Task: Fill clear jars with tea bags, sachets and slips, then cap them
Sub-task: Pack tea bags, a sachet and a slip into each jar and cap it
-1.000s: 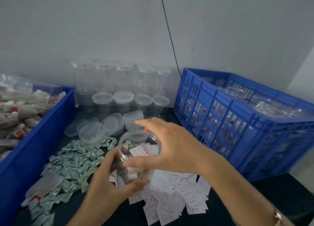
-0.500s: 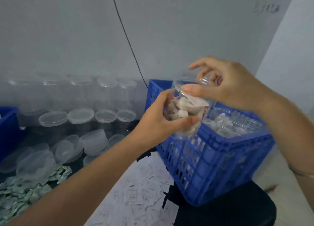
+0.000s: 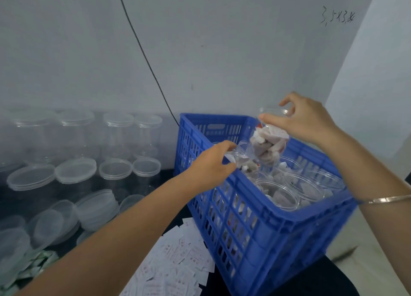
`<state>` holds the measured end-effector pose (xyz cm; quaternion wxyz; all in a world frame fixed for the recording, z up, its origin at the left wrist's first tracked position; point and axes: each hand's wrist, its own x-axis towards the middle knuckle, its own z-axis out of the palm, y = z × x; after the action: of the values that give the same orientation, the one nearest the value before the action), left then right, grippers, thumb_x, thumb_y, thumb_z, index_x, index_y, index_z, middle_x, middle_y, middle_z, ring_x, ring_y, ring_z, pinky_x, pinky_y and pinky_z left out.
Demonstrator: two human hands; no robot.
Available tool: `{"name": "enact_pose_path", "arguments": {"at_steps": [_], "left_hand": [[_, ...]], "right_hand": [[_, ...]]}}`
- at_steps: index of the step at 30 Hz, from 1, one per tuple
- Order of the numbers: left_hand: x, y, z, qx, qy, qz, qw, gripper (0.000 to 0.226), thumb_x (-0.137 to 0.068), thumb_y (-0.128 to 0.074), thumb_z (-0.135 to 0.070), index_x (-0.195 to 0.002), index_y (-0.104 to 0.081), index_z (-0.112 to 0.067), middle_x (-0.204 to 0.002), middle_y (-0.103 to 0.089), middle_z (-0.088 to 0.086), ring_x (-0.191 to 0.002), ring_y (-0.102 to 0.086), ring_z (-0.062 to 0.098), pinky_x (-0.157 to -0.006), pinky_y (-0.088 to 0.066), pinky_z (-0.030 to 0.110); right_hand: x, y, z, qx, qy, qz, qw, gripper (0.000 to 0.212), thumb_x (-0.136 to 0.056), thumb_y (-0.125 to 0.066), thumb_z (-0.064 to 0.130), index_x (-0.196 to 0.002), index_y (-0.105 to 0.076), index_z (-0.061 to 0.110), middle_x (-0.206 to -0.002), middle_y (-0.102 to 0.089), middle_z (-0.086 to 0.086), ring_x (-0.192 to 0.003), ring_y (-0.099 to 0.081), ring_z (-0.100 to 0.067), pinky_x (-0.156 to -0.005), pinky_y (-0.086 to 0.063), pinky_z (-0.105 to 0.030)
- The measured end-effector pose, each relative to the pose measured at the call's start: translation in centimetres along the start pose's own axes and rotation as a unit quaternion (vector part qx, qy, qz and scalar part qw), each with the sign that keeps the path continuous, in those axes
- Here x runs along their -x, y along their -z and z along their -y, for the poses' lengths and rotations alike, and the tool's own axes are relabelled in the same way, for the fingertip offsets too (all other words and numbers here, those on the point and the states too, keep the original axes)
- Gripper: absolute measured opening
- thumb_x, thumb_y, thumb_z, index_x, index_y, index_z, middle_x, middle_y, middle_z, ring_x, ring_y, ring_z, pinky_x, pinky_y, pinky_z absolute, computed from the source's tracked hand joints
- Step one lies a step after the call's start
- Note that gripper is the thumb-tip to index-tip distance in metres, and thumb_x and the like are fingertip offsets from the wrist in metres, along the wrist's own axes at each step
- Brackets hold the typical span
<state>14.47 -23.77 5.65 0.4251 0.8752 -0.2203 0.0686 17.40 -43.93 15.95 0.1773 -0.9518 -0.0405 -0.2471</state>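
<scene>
Findings, as I see them from the head view.

1. The right hand (image 3: 308,120) pinches the top of a filled jar (image 3: 268,146), thumb on the near side of the rim and fingers curled over the far side. The jar hangs slightly tilted above the blue crate (image 3: 266,233), clear of the jars below it. It is packed with pale tea bags and a slip. I cannot tell whether a lid is seated on it.

2. The left hand (image 3: 211,163) reaches over the crate's near-left rim with its fingers bent down among the jar tops. I cannot tell whether it holds anything.

3. Other filled jars (image 3: 281,196) stand upright inside the crate, at its near-right end.

4. Empty jars (image 3: 117,135) are stacked two high along the wall (image 3: 222,40) to the left of the crate. Loose lids (image 3: 95,208) lie in front of them.

5. White slips (image 3: 178,264) lie scattered on the dark table (image 3: 311,281) just beside the crate's near-left corner. Green sachets (image 3: 33,263) lie at the lower left edge.

6. A bracelet (image 3: 387,199) sits on the right wrist. A black cable (image 3: 144,57) runs down the wall behind the crate.
</scene>
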Motion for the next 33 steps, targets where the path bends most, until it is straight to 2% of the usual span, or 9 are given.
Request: {"name": "enact_pose_path", "arguments": {"at_steps": [6,8,11,14,16,22,27,30,33], "left_hand": [[-1.1,-0.1,1.0,-0.024,0.016,0.006,1.000,0.039,-0.099,-0.051,-0.029,-0.136,-0.047,-0.020,-0.143,-0.045,-0.008,-0.103,-0.050,0.007,-0.075,-0.037,0.012],[-1.6,0.1,1.1,-0.019,0.018,0.000,1.000,0.036,-0.098,-0.052,-0.026,-0.134,-0.049,-0.019,-0.139,-0.049,-0.008,-0.116,-0.049,0.008,-0.086,-0.036,0.016],[-2.6,0.1,0.9,-0.029,0.025,0.012,0.999,0.029,-0.098,-0.053,-0.023,-0.126,-0.054,-0.019,-0.132,-0.055,-0.007,-0.112,-0.055,0.011,-0.096,-0.043,0.027],[-3.7,-0.3,1.1,-0.092,0.035,-0.013,0.995,0.020,-0.097,-0.053,-0.025,-0.116,-0.059,-0.021,-0.113,-0.060,-0.012,-0.097,-0.058,0.009,-0.119,-0.014,0.044],[-4.4,-0.4,1.2,-0.118,0.035,-0.041,0.992,0.018,-0.096,-0.052,-0.025,-0.112,-0.060,-0.020,-0.103,-0.059,-0.013,-0.089,-0.056,0.007,-0.121,0.001,0.043],[-5.9,0.3,3.9,-0.174,0.003,-0.144,0.974,0.040,-0.099,-0.047,-0.022,-0.135,-0.043,-0.006,-0.137,-0.045,0.005,-0.126,-0.042,0.020,-0.107,-0.028,0.028],[-7.1,3.0,7.3,-0.019,0.060,-0.132,0.989,0.043,-0.101,-0.037,-0.010,-0.144,-0.035,-0.014,-0.126,-0.052,0.004,-0.079,-0.049,0.006,-0.065,-0.040,0.017],[-7.3,3.8,8.9,-0.006,0.071,-0.093,0.993,0.041,-0.099,-0.037,-0.005,-0.137,-0.044,-0.018,-0.117,-0.057,0.003,-0.091,-0.048,0.013,-0.066,-0.039,0.012],[-7.3,4.3,9.5,-0.019,0.059,-0.084,0.995,0.040,-0.095,-0.042,-0.001,-0.130,-0.050,-0.020,-0.132,-0.054,-0.003,-0.092,-0.052,0.017,-0.085,-0.050,0.037]], "right_hand": [[-0.8,-1.0,-1.1,-0.038,-0.009,0.004,0.999,0.065,-0.074,-0.070,0.070,-0.118,-0.058,0.024,-0.114,-0.060,-0.001,-0.106,-0.057,-0.024,-0.085,-0.043,-0.036],[-1.5,-0.7,-1.0,-0.051,-0.006,-0.002,0.999,0.064,-0.074,-0.069,0.071,-0.117,-0.058,0.024,-0.113,-0.058,0.000,-0.104,-0.056,-0.022,-0.083,-0.042,-0.035],[-3.4,0.1,-1.1,-0.052,-0.020,-0.036,0.998,0.064,-0.076,-0.067,0.071,-0.116,-0.059,0.022,-0.110,-0.056,0.001,-0.102,-0.054,-0.022,-0.082,-0.039,-0.034],[-5.4,0.2,-1.6,0.007,-0.039,-0.068,0.997,0.066,-0.077,-0.067,0.068,-0.118,-0.055,0.018,-0.106,-0.056,-0.002,-0.107,-0.057,-0.030,-0.080,-0.037,-0.034],[-6.5,-0.4,-2.1,0.048,-0.044,-0.074,0.995,0.068,-0.076,-0.069,0.065,-0.120,-0.053,0.017,-0.109,-0.061,-0.007,-0.107,-0.059,-0.032,-0.077,-0.037,-0.033],[-10.4,-4.1,-1.0,0.053,-0.052,-0.019,0.997,0.068,-0.073,-0.072,0.066,-0.116,-0.053,0.016,-0.113,-0.062,-0.009,-0.106,-0.058,-0.032,-0.075,-0.035,-0.033],[-13.2,-9.0,2.3,-0.003,-0.034,0.076,0.997,0.049,-0.075,-0.071,0.060,-0.088,-0.053,0.016,-0.087,-0.055,-0.002,-0.085,-0.056,-0.026,-0.066,-0.040,-0.030],[-13.6,-12.1,4.0,0.009,-0.009,0.135,0.991,0.047,-0.074,-0.070,0.057,-0.070,-0.047,0.017,-0.072,-0.054,-0.003,-0.070,-0.056,-0.027,-0.053,-0.037,-0.028],[-13.1,-14.3,5.0,0.033,-0.008,0.228,0.973,0.061,-0.078,-0.070,0.059,-0.106,-0.044,0.011,-0.090,-0.057,-0.006,-0.074,-0.062,-0.025,-0.059,-0.047,-0.031]]}}
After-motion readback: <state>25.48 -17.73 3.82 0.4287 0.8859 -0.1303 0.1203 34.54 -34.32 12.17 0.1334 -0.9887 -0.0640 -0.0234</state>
